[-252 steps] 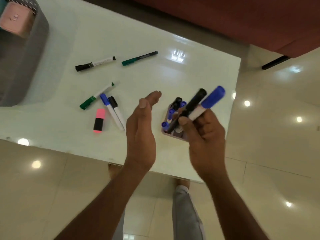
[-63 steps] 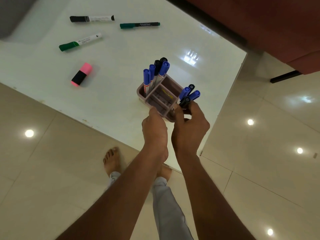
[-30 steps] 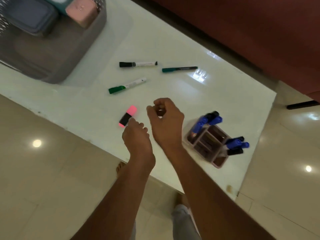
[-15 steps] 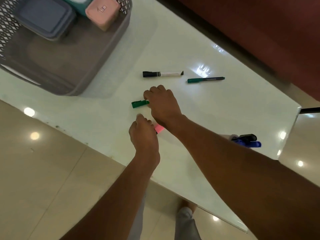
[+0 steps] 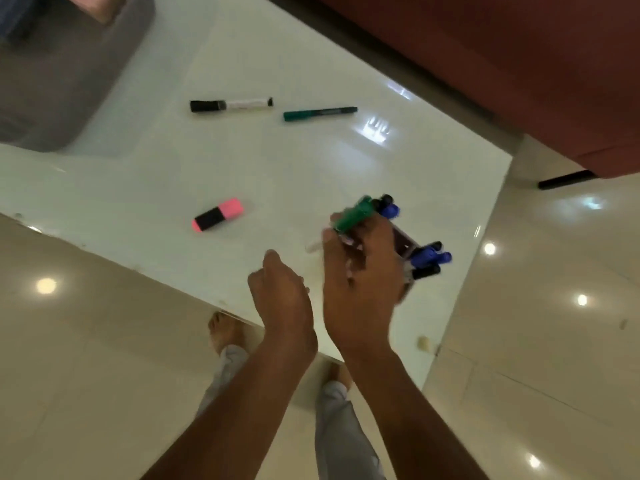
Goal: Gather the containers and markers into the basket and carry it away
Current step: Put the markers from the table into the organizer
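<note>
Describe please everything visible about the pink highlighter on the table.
The pink highlighter is short and chunky, apparently plastic, with a pink cap end, a black body and a thin pink base. It lies flat and slanted on the glossy white table, near its front edge, left of both hands. Nothing touches it.

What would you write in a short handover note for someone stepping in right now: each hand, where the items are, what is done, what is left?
Right hand holds the green-capped marker above the pink organizer.
Left hand is open and empty, beside it.
Organizer stands near the table's right corner with blue and black markers in it.
Loose on the table: pink highlighter, black-capped marker, thin green pen.
Grey basket sits at the far left.
Left: stow the green marker, collect three loose items, move organizer into basket, carry away.
</note>
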Demonstrator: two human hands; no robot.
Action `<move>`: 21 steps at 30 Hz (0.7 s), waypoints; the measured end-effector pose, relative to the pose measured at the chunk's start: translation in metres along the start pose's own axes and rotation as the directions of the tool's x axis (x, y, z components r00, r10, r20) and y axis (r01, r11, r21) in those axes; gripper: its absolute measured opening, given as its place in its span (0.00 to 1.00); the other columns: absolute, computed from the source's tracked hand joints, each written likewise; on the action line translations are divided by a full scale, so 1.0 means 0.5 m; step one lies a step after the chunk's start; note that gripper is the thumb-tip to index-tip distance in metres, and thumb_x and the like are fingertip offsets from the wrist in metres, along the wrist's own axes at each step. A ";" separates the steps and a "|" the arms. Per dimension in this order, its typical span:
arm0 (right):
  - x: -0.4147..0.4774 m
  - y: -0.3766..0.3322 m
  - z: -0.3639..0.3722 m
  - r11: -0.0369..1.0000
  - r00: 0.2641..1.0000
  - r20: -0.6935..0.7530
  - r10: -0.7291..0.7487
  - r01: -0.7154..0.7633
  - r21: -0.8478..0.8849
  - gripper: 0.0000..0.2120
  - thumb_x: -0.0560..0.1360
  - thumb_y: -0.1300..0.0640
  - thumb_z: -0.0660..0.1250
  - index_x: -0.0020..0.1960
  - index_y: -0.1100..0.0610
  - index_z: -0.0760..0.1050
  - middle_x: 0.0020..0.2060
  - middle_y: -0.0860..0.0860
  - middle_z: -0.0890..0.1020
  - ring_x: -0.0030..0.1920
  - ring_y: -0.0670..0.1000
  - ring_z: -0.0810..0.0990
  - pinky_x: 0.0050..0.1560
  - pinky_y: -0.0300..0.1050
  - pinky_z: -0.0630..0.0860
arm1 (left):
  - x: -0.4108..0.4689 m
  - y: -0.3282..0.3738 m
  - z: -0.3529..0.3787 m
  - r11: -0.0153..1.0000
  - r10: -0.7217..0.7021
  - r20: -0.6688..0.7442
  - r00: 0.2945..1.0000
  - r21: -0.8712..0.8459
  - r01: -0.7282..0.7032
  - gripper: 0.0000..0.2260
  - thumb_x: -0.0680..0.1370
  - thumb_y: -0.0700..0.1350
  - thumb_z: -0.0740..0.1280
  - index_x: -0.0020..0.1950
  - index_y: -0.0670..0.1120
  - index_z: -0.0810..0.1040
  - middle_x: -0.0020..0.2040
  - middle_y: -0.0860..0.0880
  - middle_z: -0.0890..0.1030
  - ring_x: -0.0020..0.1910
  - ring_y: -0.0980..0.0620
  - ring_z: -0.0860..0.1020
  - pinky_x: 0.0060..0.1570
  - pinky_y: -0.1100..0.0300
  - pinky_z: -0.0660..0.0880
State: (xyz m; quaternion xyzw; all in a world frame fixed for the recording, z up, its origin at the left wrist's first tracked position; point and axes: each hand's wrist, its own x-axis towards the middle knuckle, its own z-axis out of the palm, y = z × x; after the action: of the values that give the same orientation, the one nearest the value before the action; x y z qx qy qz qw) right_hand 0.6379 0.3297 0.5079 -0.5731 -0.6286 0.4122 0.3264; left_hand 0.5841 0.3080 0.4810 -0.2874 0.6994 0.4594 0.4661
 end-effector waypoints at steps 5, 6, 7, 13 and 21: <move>-0.056 0.079 -0.199 0.999 0.995 -0.104 0.007 -0.011 -0.040 0.11 0.76 0.63 0.68 0.58 0.58 0.74 0.49 0.43 0.82 0.51 0.39 0.81 0.49 0.33 0.78 | -0.087 -0.141 0.053 0.977 -0.171 0.156 0.973 -0.103 0.188 0.25 0.82 0.56 0.56 0.73 0.41 0.67 0.69 0.40 0.73 0.64 0.42 0.74 0.65 0.48 0.72; -0.056 0.097 -0.221 0.999 0.995 -0.103 0.007 -0.013 -0.052 0.10 0.76 0.63 0.68 0.57 0.58 0.74 0.49 0.44 0.82 0.51 0.39 0.81 0.49 0.32 0.78 | -0.101 -0.158 0.064 0.972 -0.178 0.203 0.963 -0.118 0.205 0.26 0.83 0.57 0.54 0.76 0.42 0.63 0.74 0.41 0.68 0.69 0.42 0.71 0.69 0.47 0.69; -0.055 0.115 -0.236 0.998 0.995 -0.098 0.014 -0.020 -0.059 0.10 0.76 0.63 0.68 0.57 0.57 0.74 0.48 0.43 0.81 0.51 0.38 0.81 0.49 0.31 0.78 | -0.111 -0.172 0.074 0.969 -0.176 0.240 0.955 -0.131 0.211 0.28 0.83 0.58 0.54 0.78 0.44 0.60 0.77 0.42 0.65 0.73 0.42 0.67 0.71 0.47 0.66; -0.043 0.199 -0.222 0.997 0.999 -0.009 0.044 -0.045 -0.070 0.11 0.77 0.62 0.67 0.60 0.58 0.75 0.50 0.47 0.82 0.52 0.41 0.80 0.51 0.28 0.75 | -0.112 -0.207 0.102 0.974 -0.067 0.376 0.924 -0.177 0.143 0.30 0.82 0.62 0.51 0.78 0.47 0.59 0.77 0.45 0.64 0.75 0.45 0.64 0.74 0.48 0.62; -0.033 0.244 -0.188 0.976 0.992 -0.004 0.129 -0.128 -0.176 0.13 0.77 0.57 0.68 0.61 0.54 0.76 0.51 0.46 0.82 0.49 0.42 0.79 0.46 0.35 0.77 | -0.088 -0.221 0.102 0.986 -0.013 0.441 0.898 -0.142 0.084 0.29 0.80 0.66 0.50 0.72 0.50 0.70 0.72 0.47 0.73 0.73 0.45 0.68 0.73 0.42 0.63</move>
State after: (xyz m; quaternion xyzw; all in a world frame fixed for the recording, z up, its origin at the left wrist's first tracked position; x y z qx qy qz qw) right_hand 0.7783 0.3274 0.4421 -0.6377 -0.6254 0.3771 0.2449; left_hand 0.7132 0.3079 0.4726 -0.2300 0.5307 0.5543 0.5985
